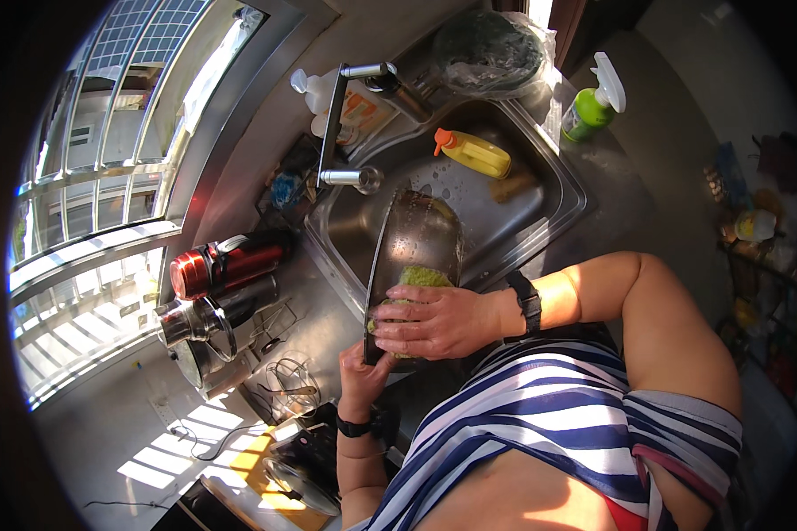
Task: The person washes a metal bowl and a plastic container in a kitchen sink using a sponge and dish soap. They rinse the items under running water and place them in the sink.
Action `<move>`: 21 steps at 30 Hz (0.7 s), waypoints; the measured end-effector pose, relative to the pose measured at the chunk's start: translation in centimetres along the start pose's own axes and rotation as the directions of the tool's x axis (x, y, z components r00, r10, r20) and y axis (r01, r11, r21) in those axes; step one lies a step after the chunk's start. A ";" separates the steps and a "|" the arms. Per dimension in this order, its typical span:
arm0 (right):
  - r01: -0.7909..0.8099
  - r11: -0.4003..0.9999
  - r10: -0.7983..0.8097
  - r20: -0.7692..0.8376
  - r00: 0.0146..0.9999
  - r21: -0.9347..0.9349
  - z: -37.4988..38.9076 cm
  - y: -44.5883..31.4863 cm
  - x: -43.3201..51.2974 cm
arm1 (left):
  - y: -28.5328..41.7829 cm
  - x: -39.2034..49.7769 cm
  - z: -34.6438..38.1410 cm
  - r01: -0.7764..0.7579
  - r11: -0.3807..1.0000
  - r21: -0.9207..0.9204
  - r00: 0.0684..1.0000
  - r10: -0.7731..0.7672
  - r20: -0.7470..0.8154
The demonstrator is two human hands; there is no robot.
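A stainless steel bowl (415, 242) is tipped on its side over the near part of the steel sink (465, 226). Water drops cling to its outer wall. My left hand (365, 372) grips the bowl's rim at the end nearest me, with part of the fingers hidden behind it. Spread over the bowl's outer side, my right hand (432, 323) presses a yellow-green scrubbing pad (425, 275) against the metal. The pad shows above the fingers and between them. A yellow bottle with an orange cap (478, 154) lies in the sink basin, beyond the bowl.
Over the sink's left corner reaches a folding faucet (335, 126). A white jug (355, 103) and a plastic-wrapped bundle (491, 53) stand behind. At right is a green spray bottle (591, 106). Left are a red thermos (229, 265), a wire rack (272, 325) and a barred window (99, 152).
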State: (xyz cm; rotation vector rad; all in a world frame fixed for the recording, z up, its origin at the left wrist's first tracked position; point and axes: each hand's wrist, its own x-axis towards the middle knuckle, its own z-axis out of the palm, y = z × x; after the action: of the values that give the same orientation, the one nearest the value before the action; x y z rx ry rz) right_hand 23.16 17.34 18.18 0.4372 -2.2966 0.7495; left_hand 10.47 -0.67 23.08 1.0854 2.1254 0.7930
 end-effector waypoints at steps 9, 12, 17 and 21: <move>-0.410 -0.224 0.779 0.415 0.470 0.884 4.1 15.4 -9.1 | 1.6 -3.5 -2.3 -0.045 0.998 0.039 0.998 0.046 -0.033; -0.128 -0.584 0.695 0.575 0.431 0.802 8.8 13.6 -13.3 | 1.8 -4.3 -2.5 -0.047 0.990 -0.134 0.993 0.032 -0.114; 0.321 -0.837 0.545 0.634 0.549 0.442 12.3 8.1 -13.5 | 2.1 -3.5 -2.3 -0.068 0.989 -0.135 0.990 0.051 -0.128; 0.214 -0.808 0.541 0.550 0.636 0.548 8.4 6.4 -12.3 | 2.1 -1.4 -1.8 -0.260 0.965 -0.021 0.964 0.261 0.055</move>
State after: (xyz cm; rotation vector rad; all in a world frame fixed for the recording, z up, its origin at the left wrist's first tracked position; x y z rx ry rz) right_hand 24.73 18.40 2.07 -0.1674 0.2085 3.1069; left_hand 10.76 -1.24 26.11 1.3831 1.9504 0.8835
